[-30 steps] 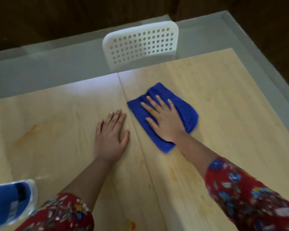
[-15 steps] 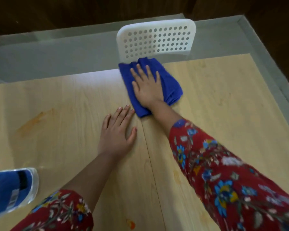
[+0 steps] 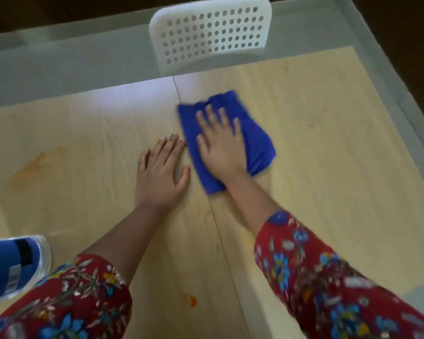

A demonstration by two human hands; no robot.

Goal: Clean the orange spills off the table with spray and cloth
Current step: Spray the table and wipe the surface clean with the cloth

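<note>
A folded blue cloth [image 3: 257, 140] lies on the light wooden table [image 3: 328, 167] just right of its centre seam. My right hand [image 3: 220, 145] presses flat on the cloth with the fingers straight and spread. My left hand [image 3: 159, 174] rests flat on the bare wood right beside the cloth, fingers straight. A smeared orange spill [image 3: 34, 165] marks the table at the left. A small orange blob [image 3: 191, 300] sits near the front by the seam. The spray bottle [image 3: 12, 265], clear with a blue label, stands at the lower left edge, partly cut off.
A white perforated chair back [image 3: 211, 33] stands against the table's far edge. Grey floor [image 3: 59, 59] runs beyond the table, with dark flooring further out. The table's right edge slants down the right side of the view.
My right hand slid the cloth out to the far edge by the chair and has pulled it back toward me and to the right. My left hand stayed planted on the table.
</note>
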